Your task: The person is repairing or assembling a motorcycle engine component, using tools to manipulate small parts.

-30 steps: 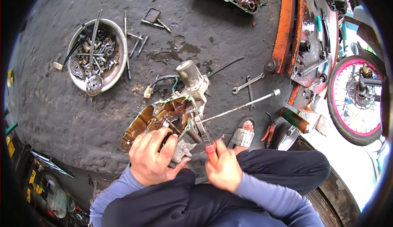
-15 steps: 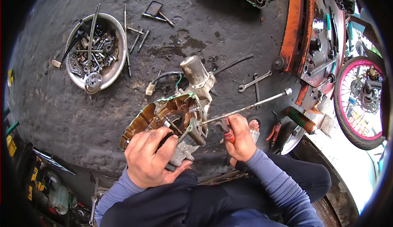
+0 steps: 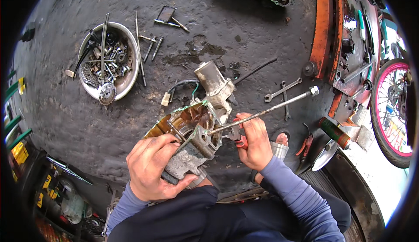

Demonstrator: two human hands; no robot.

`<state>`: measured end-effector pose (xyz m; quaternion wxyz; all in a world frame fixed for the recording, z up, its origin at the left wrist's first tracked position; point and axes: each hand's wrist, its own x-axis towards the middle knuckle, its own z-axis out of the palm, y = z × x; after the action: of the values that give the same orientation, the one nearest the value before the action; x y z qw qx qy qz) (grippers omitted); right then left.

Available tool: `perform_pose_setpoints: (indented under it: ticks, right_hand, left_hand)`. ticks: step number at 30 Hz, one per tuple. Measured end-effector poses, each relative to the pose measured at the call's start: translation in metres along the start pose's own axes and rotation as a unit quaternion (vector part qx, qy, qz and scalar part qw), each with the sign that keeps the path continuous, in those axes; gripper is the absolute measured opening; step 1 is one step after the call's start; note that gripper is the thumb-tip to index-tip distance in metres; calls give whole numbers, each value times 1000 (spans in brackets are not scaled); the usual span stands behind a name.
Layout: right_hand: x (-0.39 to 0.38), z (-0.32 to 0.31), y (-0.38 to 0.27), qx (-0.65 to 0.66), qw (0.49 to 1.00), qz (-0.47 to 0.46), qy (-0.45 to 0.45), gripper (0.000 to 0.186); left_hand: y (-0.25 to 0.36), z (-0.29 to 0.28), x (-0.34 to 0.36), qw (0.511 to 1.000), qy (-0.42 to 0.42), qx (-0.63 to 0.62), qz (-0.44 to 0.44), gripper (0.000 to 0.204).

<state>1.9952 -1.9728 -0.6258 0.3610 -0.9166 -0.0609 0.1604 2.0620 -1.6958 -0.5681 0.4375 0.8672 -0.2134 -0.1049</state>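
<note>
My left hand [image 3: 150,165] grips the near edge of an oily engine crankcase half [image 3: 187,157], thumb and fingers around its rough grey side. The case is tilted, with its brown, oily inside facing away from me. A long metal bolt [image 3: 270,109] sticks out of a hole in the case's right side, its hex end up and to the right. Closed around red-handled pliers [image 3: 240,142], my right hand [image 3: 254,144] is just under the bolt. The pliers' grey jaws are beside the case, and I cannot tell what they bite. A cylindrical starter motor [image 3: 209,76] is at the case's far side.
A metal bowl [image 3: 133,74] of bolts, chain and gears stands at the left. Several loose bolts [image 3: 157,48] lie beside it. Two wrenches [image 3: 283,90] are crossed at the right, near red-handled cutters [image 3: 307,146] and a spray can [image 3: 335,133]. An orange metal frame [image 3: 321,37] stands beyond.
The crankcase half has tilted in my left hand, showing more of its grey outer side. The pliers in my right hand have come close against the case. The whole view has shifted slightly.
</note>
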Motion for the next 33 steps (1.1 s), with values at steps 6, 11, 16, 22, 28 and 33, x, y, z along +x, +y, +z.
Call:
perform_pose_setpoints:
  ticks: [6,11,16,22,28,33]
  right_hand:
    - [-3,-22,-45,55,995,68,-53,50]
    - [-23,-35,-84,49,985,132,-104,49]
    - [-51,-36,-112,167,912,327,-180,54]
    - [-44,-65,-115,176,769,542,-290,49]
    - [-46,-69,-104,116,746,595,-277,29]
    - [-20,-53,-136,-7,676,683,-278,15]
  left_hand:
    - [3,2,-2,1000,-7,6,-1,57]
    - [19,18,-18,998,-16,60,27,56]
    - [35,37,-40,990,-65,95,76,57]
    - [48,68,-62,978,-75,152,123,38]
    - [52,85,-74,973,-50,179,133,34]
    - [49,109,-90,969,-24,191,156,33]
